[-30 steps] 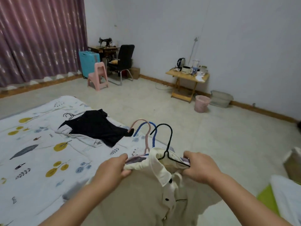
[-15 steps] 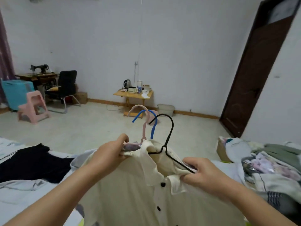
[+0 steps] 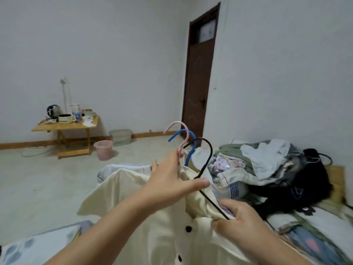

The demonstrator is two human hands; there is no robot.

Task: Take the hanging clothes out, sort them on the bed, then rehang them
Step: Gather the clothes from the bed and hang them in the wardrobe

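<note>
Head view showed three hangers bunched together: one pink hanger [image 3: 182, 133], one blue hanger [image 3: 192, 148] and one black hanger [image 3: 207, 159], their hooks standing up side by side above the collar of one cream shirt [image 3: 145, 217]. The shirt carried dark buttons down its front, two of them visible, and draped down toward the bottom of the frame over the bed [image 3: 38, 247]. Two hands were in sight. The left hand [image 3: 172, 180] reached forward at the hanger necks, its fingers [image 3: 174, 155] extended up alongside the pink stem and the thumb stretched out to the right beneath the black hook; whether it actually gripped any hanger could not be told. The right hand [image 3: 242, 224] sat lower and nearer, its fingers curled round the shirt's shoulder fabric together with the black hanger's sloping arm. To the right, one heap of mixed clothes [image 3: 267, 165] lay on the bed, with a black garment [image 3: 309, 180] at its far side. Across the floor stood one wooden side table, its tabletop [image 3: 65, 127] holding a kettle [image 3: 52, 110], a pot and cups. One pink bucket [image 3: 104, 153] and one clear bin [image 3: 121, 137] sat just beside it, and one dark door [image 3: 199, 83] stood shut in the wall.
</note>
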